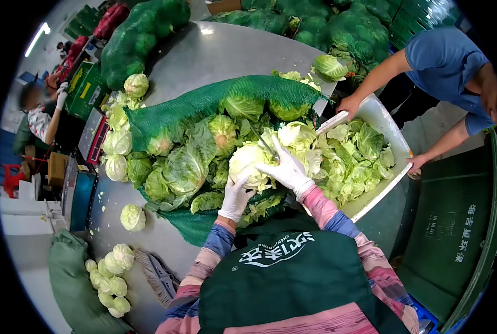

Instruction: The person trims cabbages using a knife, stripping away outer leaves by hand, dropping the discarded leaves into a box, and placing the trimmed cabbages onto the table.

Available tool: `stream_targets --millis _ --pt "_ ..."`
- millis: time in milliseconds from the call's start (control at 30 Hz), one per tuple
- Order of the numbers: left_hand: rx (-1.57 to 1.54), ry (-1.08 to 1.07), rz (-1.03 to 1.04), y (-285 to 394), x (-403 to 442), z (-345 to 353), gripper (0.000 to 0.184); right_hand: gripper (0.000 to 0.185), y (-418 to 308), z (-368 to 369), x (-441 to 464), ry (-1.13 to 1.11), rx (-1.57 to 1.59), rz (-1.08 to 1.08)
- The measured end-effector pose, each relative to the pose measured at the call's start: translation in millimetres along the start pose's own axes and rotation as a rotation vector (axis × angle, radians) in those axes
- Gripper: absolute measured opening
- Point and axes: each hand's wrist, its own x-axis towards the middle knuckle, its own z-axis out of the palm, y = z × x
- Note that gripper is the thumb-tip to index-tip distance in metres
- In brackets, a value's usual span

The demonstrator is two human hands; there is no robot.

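My left hand [235,199], in a white glove, is closed around the lower left side of a pale, trimmed cabbage [247,165]. On the cabbage's right side is my gloved right hand [287,171], its fingers around a slim dark knife [267,146] whose blade points up and left. Part of the knife is hidden by the fingers. Loose cabbage leaves [297,135] lie just beyond that hand. Behind and left of the held cabbage, untrimmed cabbages [187,164] spill from an opened green mesh sack [176,115] on the metal table [226,53].
At the right, a co-worker [443,67] grips a white bin [390,114] of cut leaves with both hands. A large green waste container [454,222] stands below it. Trimmed cabbages [133,217] sit along the table's left side, near a scale [92,136]. Full mesh sacks [143,42] lie farther back.
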Motion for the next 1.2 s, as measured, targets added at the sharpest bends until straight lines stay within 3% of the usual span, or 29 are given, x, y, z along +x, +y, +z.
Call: stream_targets --millis 67,100,167,267,300,367,400,500,567,633,667,700,767,800,900,967,1067,1200 --pt "-0.008 -0.035 0.013 8.4 3.9 -2.5 0.065 0.067 -0.1 -12.4 18.3 -0.214 0.278 0.092" --pt "-0.117 -0.082 -0.022 7.6 1.7 -5.3 0.067 0.047 -21.9 -32.7 18.4 -0.218 0.232 0.158" --pt "-0.24 -0.107 -0.06 26.1 -12.6 2.3 0.077 0.044 -8.1 -35.5 43.5 -0.275 0.234 0.172" --pt "-0.416 -0.15 0.019 43.2 -16.6 8.9 0.084 0.039 15.9 -34.9 68.9 -0.133 -0.117 0.157" --pt "-0.53 -0.167 0.027 45.0 -17.9 11.7 0.085 0.048 21.3 -32.0 69.5 -0.155 -0.186 0.141" --pt "-0.548 -0.178 0.092 64.9 -19.1 17.3 0.091 0.063 -19.5 -41.8 72.7 0.039 -0.039 0.027" --pt "-0.558 -0.184 0.124 75.0 -18.8 19.9 0.094 0.074 -25.7 -49.6 74.2 -0.076 -0.034 0.089" --pt "-0.551 -0.172 0.188 91.2 -18.6 27.5 0.095 0.082 -71.8 -44.7 73.0 -0.269 0.643 0.054" --pt "-0.548 -0.182 0.212 100.2 -21.5 35.8 0.095 0.08 -93.8 -39.6 72.2 -0.36 0.734 0.019" --pt "-0.54 -0.557 -0.067 109.8 -33.0 53.1 0.094 0.074 -112.8 -50.9 69.1 -0.481 0.858 0.064" --pt "-0.446 -0.23 0.033 115.1 -39.0 66.3 0.093 0.071 -118.2 -55.9 66.7 -0.53 0.928 0.092" --pt "-0.452 -0.227 0.043 119.4 -40.6 62.2 0.093 0.065 -119.3 -55.4 66.1 -0.566 1.067 0.134" --pt "0.189 -0.117 0.041 128.4 -48.7 44.4 0.086 0.052 -116.4 -45.2 63.7 -0.455 1.047 0.333" --pt "0.344 -0.071 0.21 118.0 -34.3 23.5 0.084 0.05 -111.7 -43.2 62.2 -0.452 0.993 0.361" --pt "0.107 -0.225 0.197 113.2 -30.5 43.8 0.082 0.052 -115.2 -47.5 47.0 -0.527 0.735 0.432" --pt "0.064 -0.227 0.161 107.6 -33.1 45.6 0.083 0.051 -102.1 -34.2 41.4 -0.502 0.728 0.381" --pt "-0.337 -0.221 0.055 89.5 -28.0 36.1 0.086 0.047 -90.6 -26.4 33.9 -0.441 0.777 0.459" --pt "-0.446 -0.326 0.074 85.5 -32.8 35.9 0.082 0.048 -93.6 -33.5 30.5 -0.469 0.858 0.4"
